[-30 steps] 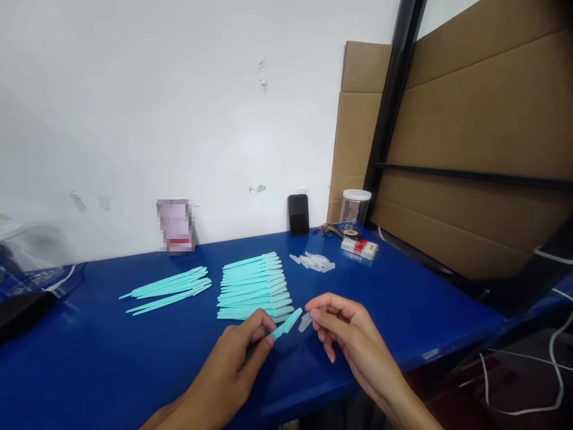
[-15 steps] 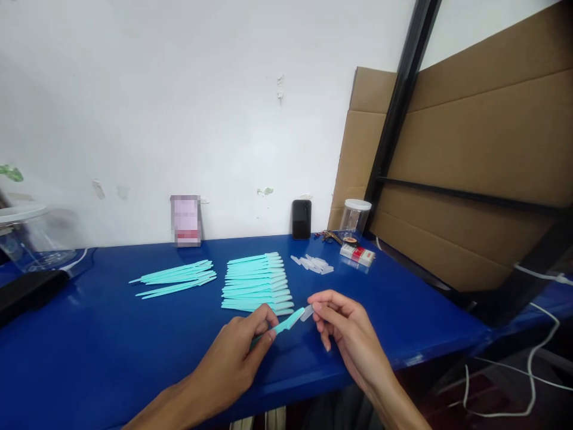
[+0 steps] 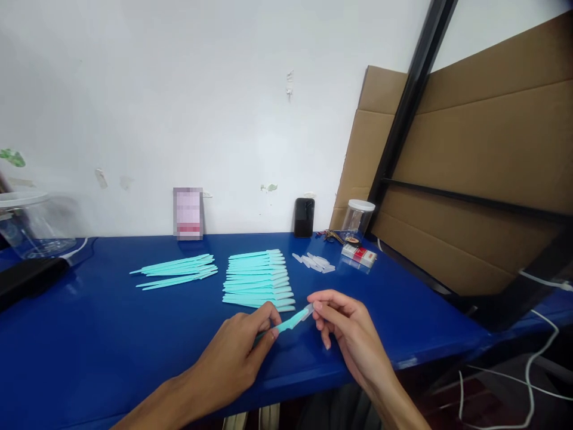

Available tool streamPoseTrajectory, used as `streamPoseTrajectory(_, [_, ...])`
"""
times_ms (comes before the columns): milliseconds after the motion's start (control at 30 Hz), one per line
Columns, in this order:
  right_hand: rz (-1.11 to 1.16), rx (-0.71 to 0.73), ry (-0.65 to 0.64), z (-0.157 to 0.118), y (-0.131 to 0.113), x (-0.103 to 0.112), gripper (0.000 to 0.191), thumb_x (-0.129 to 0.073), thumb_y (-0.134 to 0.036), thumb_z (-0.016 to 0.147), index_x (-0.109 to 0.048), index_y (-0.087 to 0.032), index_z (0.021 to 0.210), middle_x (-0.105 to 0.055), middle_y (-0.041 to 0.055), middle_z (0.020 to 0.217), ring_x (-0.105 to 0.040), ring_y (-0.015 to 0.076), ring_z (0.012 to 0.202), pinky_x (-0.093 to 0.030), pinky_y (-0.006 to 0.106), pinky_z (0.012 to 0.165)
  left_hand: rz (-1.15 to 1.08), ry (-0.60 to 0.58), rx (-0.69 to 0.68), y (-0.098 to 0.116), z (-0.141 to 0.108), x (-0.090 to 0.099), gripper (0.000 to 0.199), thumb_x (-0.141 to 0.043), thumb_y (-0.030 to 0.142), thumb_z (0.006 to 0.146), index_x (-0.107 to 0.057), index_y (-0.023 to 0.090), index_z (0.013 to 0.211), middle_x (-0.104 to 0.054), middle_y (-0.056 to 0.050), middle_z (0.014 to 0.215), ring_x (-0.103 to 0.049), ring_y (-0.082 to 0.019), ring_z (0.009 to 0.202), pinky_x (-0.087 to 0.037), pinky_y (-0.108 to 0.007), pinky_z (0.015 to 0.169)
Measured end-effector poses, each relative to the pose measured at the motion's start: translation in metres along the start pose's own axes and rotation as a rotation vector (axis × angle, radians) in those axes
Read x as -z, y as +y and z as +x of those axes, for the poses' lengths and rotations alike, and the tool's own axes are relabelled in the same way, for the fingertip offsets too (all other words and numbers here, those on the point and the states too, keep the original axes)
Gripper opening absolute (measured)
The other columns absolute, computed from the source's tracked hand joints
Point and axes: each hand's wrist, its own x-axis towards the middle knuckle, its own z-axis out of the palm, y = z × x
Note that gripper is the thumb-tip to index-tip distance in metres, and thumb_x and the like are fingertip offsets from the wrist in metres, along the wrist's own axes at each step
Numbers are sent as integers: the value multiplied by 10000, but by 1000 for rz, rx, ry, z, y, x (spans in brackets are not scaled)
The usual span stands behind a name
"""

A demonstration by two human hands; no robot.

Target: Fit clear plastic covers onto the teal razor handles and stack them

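Note:
My left hand (image 3: 248, 343) pinches the handle of a turquoise eyebrow razor (image 3: 289, 325) between thumb and fingers. The razor's blade end points right and slightly up. Between thumb and forefinger, my right hand (image 3: 342, 325) grips a translucent blade cap (image 3: 308, 311). The cap sits over the tip of the blade, at least in part. Just beyond my hands lies a row of several capped turquoise razors (image 3: 253, 278). To its left is a smaller bunch of razors without visible caps (image 3: 179, 267). Several loose translucent caps (image 3: 317, 263) lie right of the row.
On the blue table (image 3: 134, 352) stand a lidded clear jar (image 3: 358, 218) and a black phone-like device (image 3: 304, 218). A red-and-white box (image 3: 359, 255) lies near the jar. Left are a clear container (image 3: 38, 224) and a black case (image 3: 31, 283). Cardboard (image 3: 483, 143) borders the right side.
The razor's blade tip has gone into the cap, where before the cap only met its end. My two hands are slightly closer together. The view has shifted a little.

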Motion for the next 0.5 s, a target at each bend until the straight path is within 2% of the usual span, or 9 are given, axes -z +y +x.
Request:
streamPoseTrajectory(200, [-175,26,-165,-2,1,-3,259,-704,-372,836,-764,-144,943,-668,48,687,-554,117,537,-446,197,413,3,-54,9,10,-1,6,155,-363,278,995,-487,247,909,-486,69,635,-429,-140,591,-272,-244,564])
streamPoseTrajectory(267, [-199,40,-149,-3,1,-5,259,-702,-376,835,-764,-146,936,-674,47,680,-552,113,521,-449,198,415,27,-50,-4,10,-2,7,156,-361,276,999,-496,253,924,-530,64,665,-469,-145,619,-293,-243,577])
streamPoseTrajectory(367, [-195,58,-65,-5,2,-8,251,-706,-376,826,-764,-146,908,-677,49,675,-555,119,522,-448,202,413,133,-31,-75,4,-5,8,112,-414,293,991,-497,283,1065,-639,49,812,-560,-159,690,-327,-251,607])
streamPoseTrajectory(433, [-163,58,-23,-4,2,-10,248,-709,-374,819,-760,-144,896,-677,54,674,-564,131,543,-442,201,408,237,11,-121,-2,-7,9,158,-427,295,992,-487,297,1138,-674,30,896,-608,-175,737,-354,-260,635])
streamPoseTrajectory(500, [-129,35,-29,-3,2,-11,251,-714,-372,809,-751,-138,893,-681,62,681,-572,143,566,-440,200,405,321,73,-145,-8,-9,12,164,-414,290,1003,-502,300,1141,-680,20,895,-630,-183,759,-378,-265,655])
